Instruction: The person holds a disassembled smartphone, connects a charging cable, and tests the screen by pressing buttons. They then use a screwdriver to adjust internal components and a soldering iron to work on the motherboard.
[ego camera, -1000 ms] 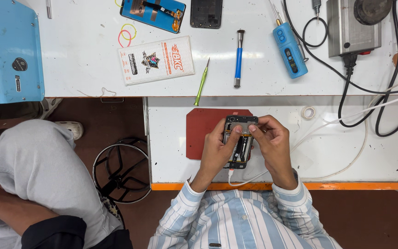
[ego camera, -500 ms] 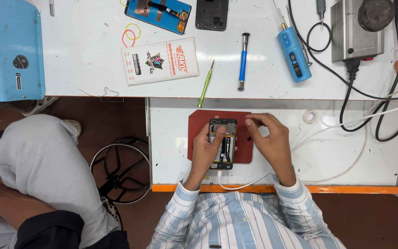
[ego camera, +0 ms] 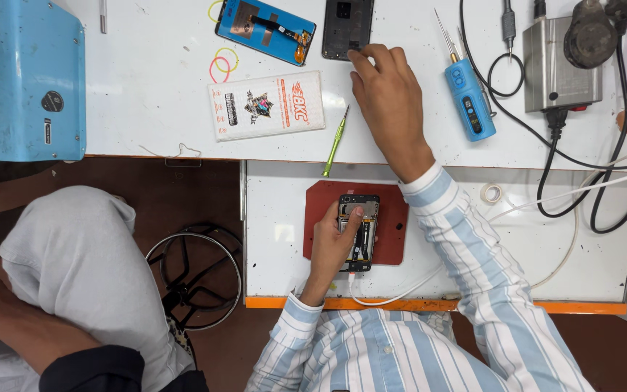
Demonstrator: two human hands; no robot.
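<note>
My left hand (ego camera: 332,243) presses the opened black phone chassis (ego camera: 358,231) flat on the red rubber mat (ego camera: 393,218), thumb across it, its long axis running away from me. My right hand (ego camera: 390,101), fingers loosely spread and holding nothing, touches the dark rectangular back cover (ego camera: 347,27) just beyond its fingertips.

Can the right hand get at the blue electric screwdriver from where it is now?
Probably yes. The right hand rests by the black back cover, and the blue electric screwdriver lies just beside it on bare white table, nothing between.
</note>
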